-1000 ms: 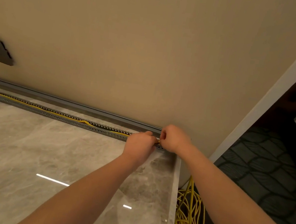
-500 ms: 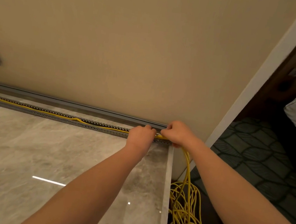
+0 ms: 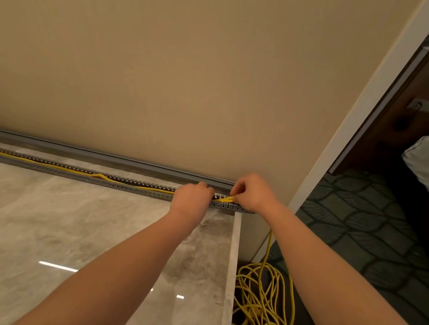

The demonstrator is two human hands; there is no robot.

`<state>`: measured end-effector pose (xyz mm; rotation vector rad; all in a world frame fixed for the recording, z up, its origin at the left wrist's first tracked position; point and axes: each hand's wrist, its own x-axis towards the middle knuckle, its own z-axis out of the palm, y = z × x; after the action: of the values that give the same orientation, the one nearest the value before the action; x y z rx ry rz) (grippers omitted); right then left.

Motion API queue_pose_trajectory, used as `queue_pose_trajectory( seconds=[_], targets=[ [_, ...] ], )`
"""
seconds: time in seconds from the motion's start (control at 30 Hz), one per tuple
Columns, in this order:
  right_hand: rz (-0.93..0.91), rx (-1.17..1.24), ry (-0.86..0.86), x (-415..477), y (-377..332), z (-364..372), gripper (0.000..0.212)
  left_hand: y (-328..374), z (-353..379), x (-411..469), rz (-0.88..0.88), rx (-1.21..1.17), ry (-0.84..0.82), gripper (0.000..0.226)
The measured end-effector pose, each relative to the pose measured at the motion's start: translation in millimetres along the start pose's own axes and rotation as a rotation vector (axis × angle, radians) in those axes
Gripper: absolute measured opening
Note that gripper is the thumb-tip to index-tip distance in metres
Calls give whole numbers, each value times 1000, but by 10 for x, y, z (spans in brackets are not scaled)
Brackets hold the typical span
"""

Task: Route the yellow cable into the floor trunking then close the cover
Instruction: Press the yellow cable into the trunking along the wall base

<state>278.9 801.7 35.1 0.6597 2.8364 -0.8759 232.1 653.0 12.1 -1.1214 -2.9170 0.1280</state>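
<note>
We are kneeling by the floor trunking (image 3: 122,188), the long grey channel with small slots that runs along the bottom of the wall (image 3: 166,60). Everything here is told from that trunking.

Our right hand (image 3: 251,193) is at the trunking's right end, by the corner of the wall. Its fingers are pinched together on the yellow cable (image 3: 128,185), holding a little bend of it just above the slots. We think it holds the cable there to guide it down into the channel. Our left hand (image 3: 192,196) sits on the trunking just left of the right hand. It is curled over the channel, likely pressing the cable in, but we cannot tell if its fingers grip anything, since the back of the hand hides them.

Inside the trunking, left of our hands, the yellow cable already lies along the channel, with one small hump partway. The channel is open on top. A grey strip (image 3: 100,153) lies behind the trunking, against the wall; it may be the cover, not yet on.

Past the trunking's right end, the cable drops down to a loose heap (image 3: 263,319) on the darker floor below the marble step (image 3: 231,273). Much cable is not in yet.
</note>
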Motion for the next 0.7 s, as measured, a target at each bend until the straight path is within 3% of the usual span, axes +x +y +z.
queue_pose_trajectory(
  seconds=[0.43, 0.7],
  targets=[
    [-7, -92, -19, -48, -38, 75, 26, 16, -66, -8, -34, -2, -22, 26],
    [-20, -215, 63, -123, -40, -17, 27, 17, -42, -1, -38, -1, -7, 28]
  ],
)
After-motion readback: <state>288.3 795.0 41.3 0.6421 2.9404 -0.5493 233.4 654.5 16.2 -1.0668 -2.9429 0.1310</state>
